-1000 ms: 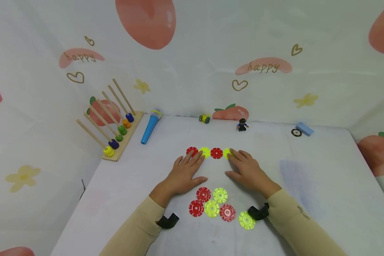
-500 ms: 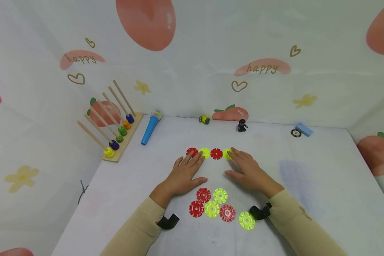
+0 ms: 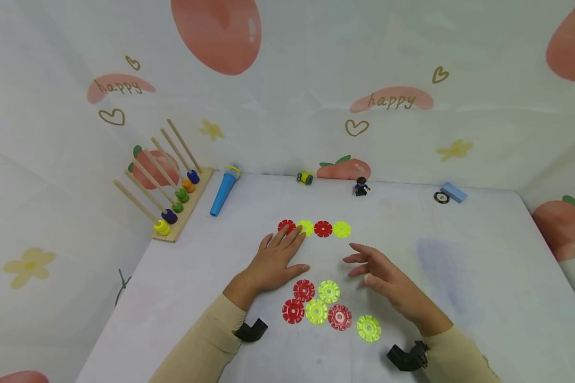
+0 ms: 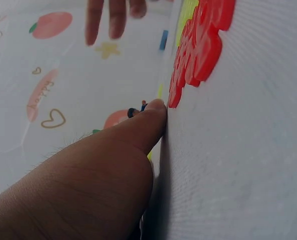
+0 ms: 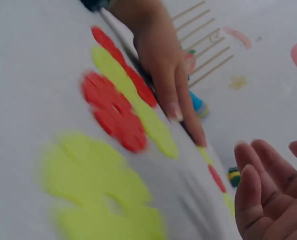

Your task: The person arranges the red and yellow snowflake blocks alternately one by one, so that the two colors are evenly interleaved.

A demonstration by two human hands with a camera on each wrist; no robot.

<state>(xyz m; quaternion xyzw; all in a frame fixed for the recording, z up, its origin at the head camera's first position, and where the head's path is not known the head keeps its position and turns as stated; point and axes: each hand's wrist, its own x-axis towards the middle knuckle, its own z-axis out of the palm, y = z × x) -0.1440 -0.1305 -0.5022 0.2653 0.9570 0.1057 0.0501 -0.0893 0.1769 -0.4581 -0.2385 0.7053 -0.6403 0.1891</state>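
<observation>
In the head view my left hand [image 3: 274, 265] lies flat with spread fingers, its fingertips over a red notched plastic disc [image 3: 282, 225] and a yellow one [image 3: 309, 227]. These begin a row that continues rightward with another red disc [image 3: 323, 233] and a yellow disc [image 3: 342, 233]. My right hand [image 3: 390, 279] hovers below the row's right end, fingers loosely bent, holding nothing; the right wrist view shows its fingers [image 5: 272, 165] apart from the discs. Nearer the body lie several loose discs, among them a red one [image 3: 293, 315], a pinkish-red one [image 3: 339, 323] and a yellow one [image 3: 368, 333].
A wooden bead rack [image 3: 184, 218] and a blue toy microphone [image 3: 223, 192] stand at the back left. Along the back edge are a small yellow-green toy [image 3: 304, 178], a toy figure [image 3: 361, 187], a black-and-white ring [image 3: 441, 197] and a blue block [image 3: 454, 192].
My right hand has lifted off the row's right-end yellow disc and drawn back toward the body and right, its fingers now bent. The left hand has stayed put.
</observation>
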